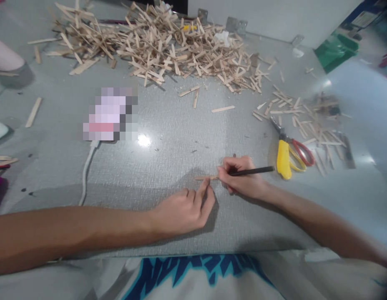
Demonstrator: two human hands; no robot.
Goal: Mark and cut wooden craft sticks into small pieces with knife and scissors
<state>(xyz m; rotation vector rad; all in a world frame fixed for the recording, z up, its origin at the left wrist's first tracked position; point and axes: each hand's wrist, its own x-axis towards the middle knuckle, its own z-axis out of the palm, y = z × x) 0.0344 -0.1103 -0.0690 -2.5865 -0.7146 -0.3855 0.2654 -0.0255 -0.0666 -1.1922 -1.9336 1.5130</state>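
Note:
A short flat wooden stick [200, 178] lies on the grey table in front of me. My left hand [187, 208] has its fingers curled, with a fingertip pressing the stick down against the surface. To the right, my right hand [243, 177] is closed in a writing grip on a slim black pen [256, 171]. Its tip is hidden by my fingers, near the stick's right end, so I cannot tell whether it touches the wood. Just beyond the pen's back end rest pliers [285, 160] with a yellow handle, beside red-and-yellow-handled scissors [301, 156].
A large heap of wooden sticks [168, 46] spreads along the back. More cut sticks [306, 118] are scattered at the right. A blurred-out device [106, 114] with a white cable [85, 175] lies at the left. A green bin [335, 52] stands beyond the far right.

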